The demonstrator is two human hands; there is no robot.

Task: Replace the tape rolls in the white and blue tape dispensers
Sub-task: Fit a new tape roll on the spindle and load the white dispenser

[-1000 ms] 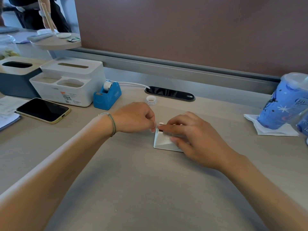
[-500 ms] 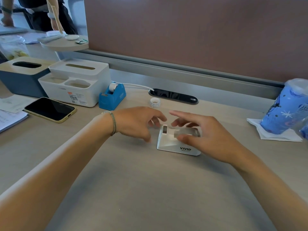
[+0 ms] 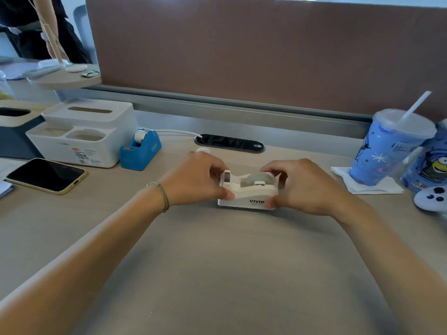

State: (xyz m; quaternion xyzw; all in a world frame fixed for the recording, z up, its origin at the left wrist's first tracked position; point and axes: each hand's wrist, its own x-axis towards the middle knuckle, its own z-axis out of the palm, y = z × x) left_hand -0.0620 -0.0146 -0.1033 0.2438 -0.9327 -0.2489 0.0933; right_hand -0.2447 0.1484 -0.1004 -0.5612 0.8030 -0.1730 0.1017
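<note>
On the desk [image 3: 217, 274], at centre, we find the white tape dispenser [image 3: 246, 193] standing upright, with a roll of clear tape [image 3: 257, 178] seated in its cradle and the cutter end pointing left. We see the left hand [image 3: 193, 182] curled around the cutter end: thumb pressed to the near side wall, fingers wrapped behind. The right hand [image 3: 307, 187] grips the opposite end in the same way, thumb low on the near face beside the printed brand word, fingers arched over the rear by the roll. Both hands are partly closed on the dispenser body. The blue tape dispenser [image 3: 140, 151] stands well apart, back left, beside a white organiser box [image 3: 84, 139]; a roll [image 3: 141, 136] sits in it.
</note>
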